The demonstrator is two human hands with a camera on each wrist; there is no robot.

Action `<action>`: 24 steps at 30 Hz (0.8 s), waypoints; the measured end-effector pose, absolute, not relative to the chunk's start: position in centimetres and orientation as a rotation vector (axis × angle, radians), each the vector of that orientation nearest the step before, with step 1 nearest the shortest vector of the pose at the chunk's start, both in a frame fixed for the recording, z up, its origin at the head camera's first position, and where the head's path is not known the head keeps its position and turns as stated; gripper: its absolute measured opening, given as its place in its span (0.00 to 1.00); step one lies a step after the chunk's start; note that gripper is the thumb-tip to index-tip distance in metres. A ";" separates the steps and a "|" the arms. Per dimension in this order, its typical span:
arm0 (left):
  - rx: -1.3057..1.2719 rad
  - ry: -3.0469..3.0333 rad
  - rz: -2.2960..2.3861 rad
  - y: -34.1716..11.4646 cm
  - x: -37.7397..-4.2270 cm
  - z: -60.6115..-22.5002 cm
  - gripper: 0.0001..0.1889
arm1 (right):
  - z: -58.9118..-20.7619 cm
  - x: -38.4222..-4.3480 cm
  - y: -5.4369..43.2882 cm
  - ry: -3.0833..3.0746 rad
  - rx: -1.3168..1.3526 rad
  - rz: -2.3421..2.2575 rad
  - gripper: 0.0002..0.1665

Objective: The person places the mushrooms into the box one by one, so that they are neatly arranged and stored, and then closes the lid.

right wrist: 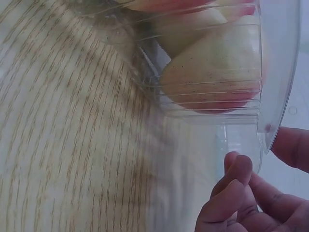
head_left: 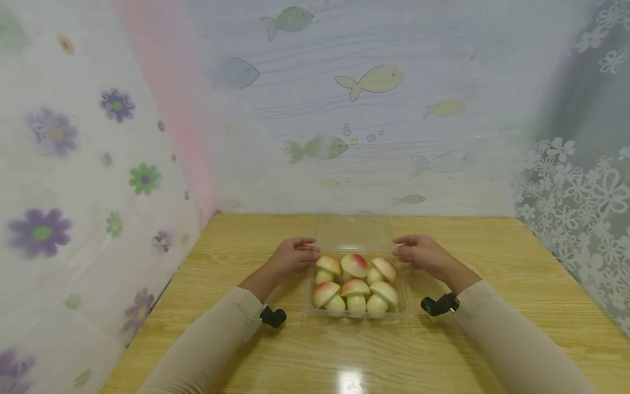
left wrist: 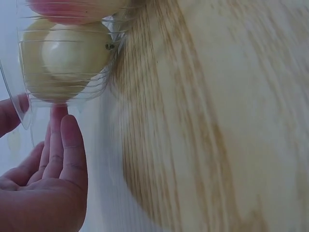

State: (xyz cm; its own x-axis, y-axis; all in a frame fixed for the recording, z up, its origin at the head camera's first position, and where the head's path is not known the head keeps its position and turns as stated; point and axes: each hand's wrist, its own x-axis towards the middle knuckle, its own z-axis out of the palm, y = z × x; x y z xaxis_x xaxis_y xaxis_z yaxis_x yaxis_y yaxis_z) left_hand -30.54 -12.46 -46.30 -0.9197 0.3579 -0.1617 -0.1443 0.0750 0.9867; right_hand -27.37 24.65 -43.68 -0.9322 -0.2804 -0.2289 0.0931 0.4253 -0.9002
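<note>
A clear plastic box sits on the table, filled with mushroom-shaped pieces in two rows, pale stems under red-tinged caps. Its hinged lid is folded back on the far side. At the far left corner my left hand holds the rim, thumb above it and fingers stretched under it against the side wall. On the opposite corner my right hand pinches the rim, its thumb on top and the other fingers bent below. Through the ribbed wall a pale rounded piece shows close up.
The wood-grain table spreads around the box. Behind it hangs a fish-print sheet, with a flower-print sheet along the left and a white-flowered one on the right. Dark wrist cameras sit at both cuffs.
</note>
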 end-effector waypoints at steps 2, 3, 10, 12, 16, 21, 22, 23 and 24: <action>0.214 1.992 1.911 -12.5 -30.5 -46.3 0.35 | -43.7 -27.4 24.7 2.361 -0.157 -1.516 0.36; 0.221 1.995 1.910 -12.5 -30.5 -46.3 0.35 | -43.7 -27.4 24.7 2.373 -0.156 -1.516 0.36; 0.262 2.023 1.909 -12.9 -30.1 -46.1 0.36 | -43.6 -27.2 24.4 2.459 -0.182 -1.524 0.35; 0.287 2.032 1.916 -13.0 -30.1 -46.1 0.35 | -43.5 -27.2 24.4 2.478 -0.179 -1.533 0.35; 0.323 2.051 1.924 -13.1 -30.2 -46.1 0.32 | -43.5 -27.2 24.3 2.520 -0.169 -1.527 0.36; 0.356 2.069 1.906 -13.3 -30.2 -46.1 0.31 | -43.6 -27.1 24.3 2.567 -0.154 -1.499 0.35; 0.365 2.074 1.903 -13.4 -30.2 -46.0 0.31 | -43.6 -27.1 24.3 2.577 -0.148 -1.497 0.34; 0.370 2.079 1.901 -13.3 -30.2 -46.0 0.31 | -43.6 -27.1 24.3 2.591 -0.150 -1.490 0.33; 0.373 2.089 1.897 -13.3 -30.1 -46.0 0.31 | -43.7 -27.1 24.4 2.608 -0.152 -1.482 0.32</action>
State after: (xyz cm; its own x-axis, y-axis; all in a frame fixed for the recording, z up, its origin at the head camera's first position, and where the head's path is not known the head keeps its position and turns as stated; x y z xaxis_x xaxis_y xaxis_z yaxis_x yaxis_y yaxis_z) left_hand -30.12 -13.34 -46.02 -0.9231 0.3821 -0.0423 -0.0054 0.0971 0.9953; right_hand -27.08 24.37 -43.69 -0.9854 -0.1551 -0.0699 -0.0193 0.5101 -0.8599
